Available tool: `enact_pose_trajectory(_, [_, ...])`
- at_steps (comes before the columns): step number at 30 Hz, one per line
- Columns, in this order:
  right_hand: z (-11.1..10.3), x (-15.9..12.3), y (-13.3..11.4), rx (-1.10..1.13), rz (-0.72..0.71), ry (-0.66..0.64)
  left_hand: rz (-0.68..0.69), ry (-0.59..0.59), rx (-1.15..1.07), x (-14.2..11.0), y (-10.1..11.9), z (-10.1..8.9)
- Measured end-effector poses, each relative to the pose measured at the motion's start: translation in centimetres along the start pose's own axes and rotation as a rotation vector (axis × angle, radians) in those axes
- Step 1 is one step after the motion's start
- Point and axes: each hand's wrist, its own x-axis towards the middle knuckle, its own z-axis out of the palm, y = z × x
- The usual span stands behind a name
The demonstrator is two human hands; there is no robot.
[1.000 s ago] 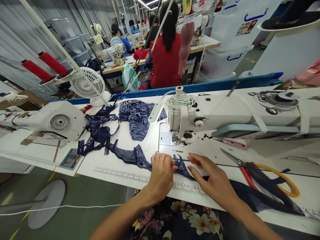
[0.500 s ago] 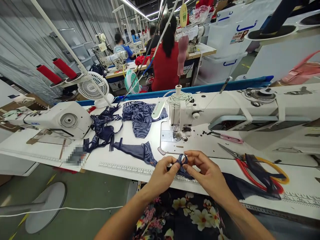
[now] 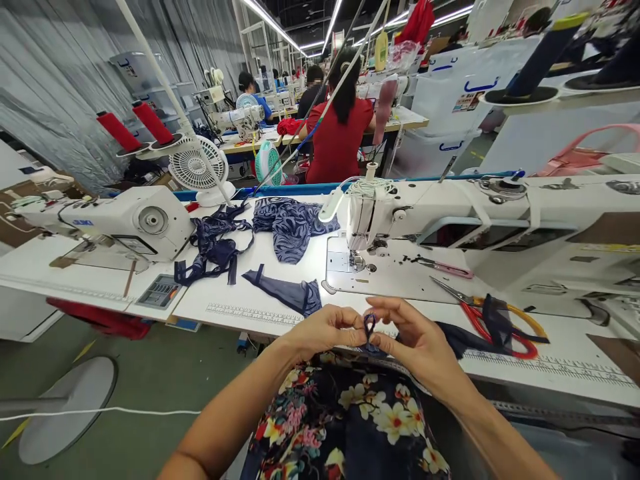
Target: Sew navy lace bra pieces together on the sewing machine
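My left hand [image 3: 325, 330] and my right hand [image 3: 413, 340] meet just in front of the white table's front edge [image 3: 250, 320]. Both pinch a small navy strap loop [image 3: 369, 326] between fingertips. The strap runs on into a dark navy garment piece [image 3: 463, 337] lying on the table to the right. A white sewing machine [image 3: 450, 213] stands behind my hands, its needle area [image 3: 357, 260] a little beyond them.
Navy fabric pieces [image 3: 287, 227] and a navy cup piece [image 3: 287, 292] lie left of the needle. Red-and-yellow-handled scissors [image 3: 493, 317] and pink snips [image 3: 445, 268] lie to the right. A second machine [image 3: 125, 223], a fan [image 3: 197, 167] and seated workers sit beyond.
Both hands lifted the navy strap off the table and drew it back toward me, past the front edge. The right hand went from flat on the table to pinching the strap.
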Motion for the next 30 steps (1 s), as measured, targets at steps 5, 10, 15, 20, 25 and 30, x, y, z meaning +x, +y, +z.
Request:
enact_pose_trajectory(5, [1.0, -0.4, -1.8, 0.013, 0.002, -0.08, 0.126, 0.189, 0.091, -2.5, -0.6, 0.4])
enact_pose_trajectory(10, [4.1, -0.9, -1.4, 0.006, 0.002, 0.181, 0.351, 0.624, 0.311, -5.4, -1.9, 3.3])
enact_pose_trajectory(15, [6.3, -0.8, -0.5, 0.22, 0.097, 0.135, 0.324, 0.852, 0.194, -5.3, -3.7, 4.0])
enact_pose_trajectory(20, [5.9, -0.8, -0.6, 0.082, 0.028, 0.139, 0.315, 0.84, 0.214, -5.1, -4.3, 2.8])
enact_pose_trajectory(25, [5.4, -0.9, -1.1, -0.015, -0.085, 0.138, 0.357, 0.85, 0.312, -5.1, -4.2, 3.0])
enact_pose_trajectory(30, [5.2, -0.8, -0.6, 0.009, -0.114, 0.057, 0.36, 0.856, 0.368, -4.7, -4.3, 3.2])
